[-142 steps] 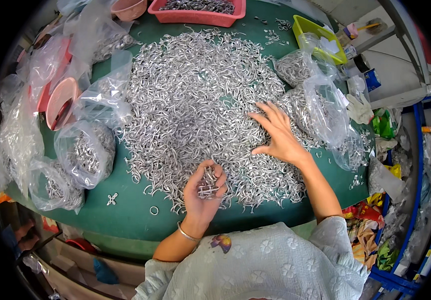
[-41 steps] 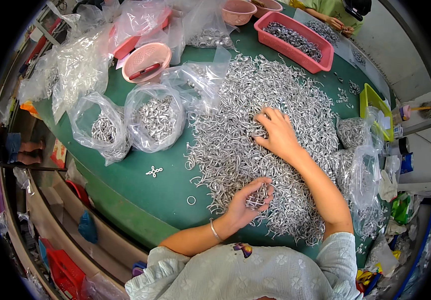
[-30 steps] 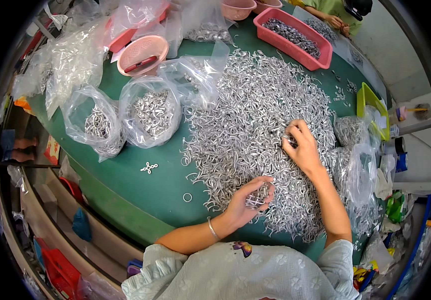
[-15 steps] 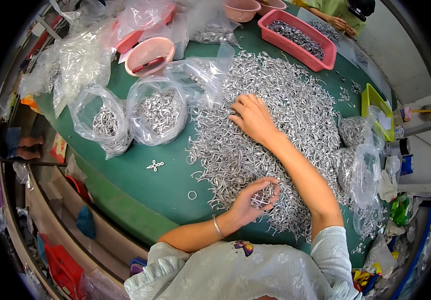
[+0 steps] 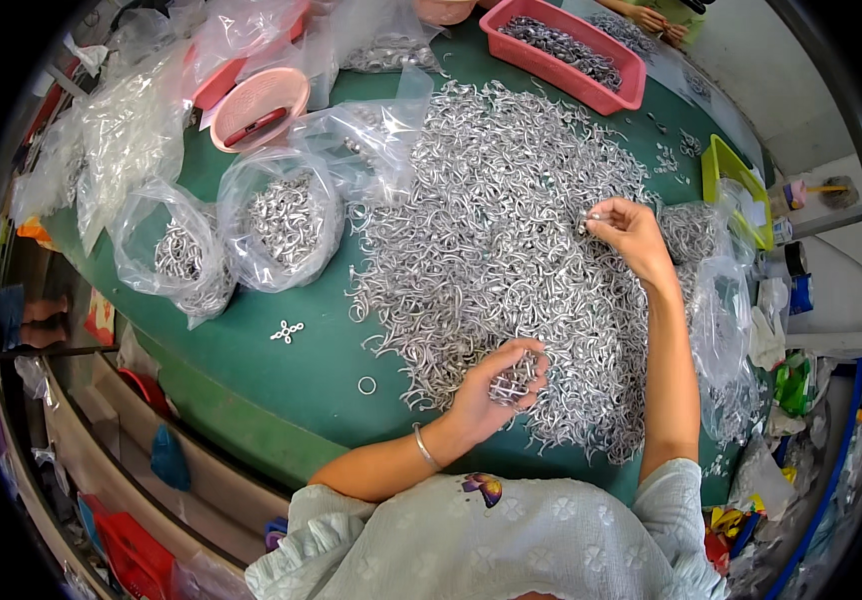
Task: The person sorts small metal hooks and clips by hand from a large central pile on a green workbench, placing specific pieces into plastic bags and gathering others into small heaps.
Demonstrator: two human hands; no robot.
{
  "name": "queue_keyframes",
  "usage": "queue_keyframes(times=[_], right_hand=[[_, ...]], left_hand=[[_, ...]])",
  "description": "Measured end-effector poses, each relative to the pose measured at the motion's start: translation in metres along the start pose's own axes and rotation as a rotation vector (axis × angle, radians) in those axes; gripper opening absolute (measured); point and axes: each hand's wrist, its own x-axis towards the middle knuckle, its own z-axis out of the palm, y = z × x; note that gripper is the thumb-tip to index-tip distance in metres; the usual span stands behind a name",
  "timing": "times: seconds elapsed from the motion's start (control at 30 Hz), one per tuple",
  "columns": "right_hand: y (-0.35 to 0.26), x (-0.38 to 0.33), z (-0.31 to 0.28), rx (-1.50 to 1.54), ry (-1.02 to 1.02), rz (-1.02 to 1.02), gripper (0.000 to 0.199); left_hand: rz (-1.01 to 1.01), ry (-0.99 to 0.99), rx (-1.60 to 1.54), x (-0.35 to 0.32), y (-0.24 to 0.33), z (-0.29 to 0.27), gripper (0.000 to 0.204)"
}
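A big heap of small silver metal hooks (image 5: 491, 230) covers the middle of the green table (image 5: 291, 380). My left hand (image 5: 496, 390) is cupped palm up at the heap's near edge and holds a small bunch of the hooks. My right hand (image 5: 629, 232) is raised over the heap's right side, its fingertips pinched on a single hook.
Clear plastic bags of hooks (image 5: 276, 220) lie left of the heap. A pink bowl (image 5: 259, 105) and a pink tray (image 5: 566, 50) of parts stand at the back, a yellow-green tray (image 5: 736, 185) at the right. A loose ring (image 5: 367, 385) and a small cross-shaped piece (image 5: 287, 331) lie near the front edge.
My right hand has moved from the heap's upper left to its right side and lifted with a hook pinched. My left hand stays cupped in place with its bunch.
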Motion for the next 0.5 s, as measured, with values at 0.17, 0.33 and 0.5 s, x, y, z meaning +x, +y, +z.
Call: queue_keyframes(times=[0.17, 0.33, 0.5], right_hand=[[-0.005, -0.006, 0.020, -0.238, 0.164, -0.241, 0.012], [0.004, 0.000, 0.035, -0.689, 0.016, -0.673, 0.017], [0.010, -0.025, 0.017, -0.847, -0.049, -0.632, 0.016]], left_hand=[[0.004, 0.049, 0.026, -0.001, 0.001, 0.002, 0.024], [0.000, 0.151, 0.056, -0.003, 0.003, 0.012, 0.025], [0.005, 0.022, -0.010, 0.001, 0.001, -0.004, 0.025]])
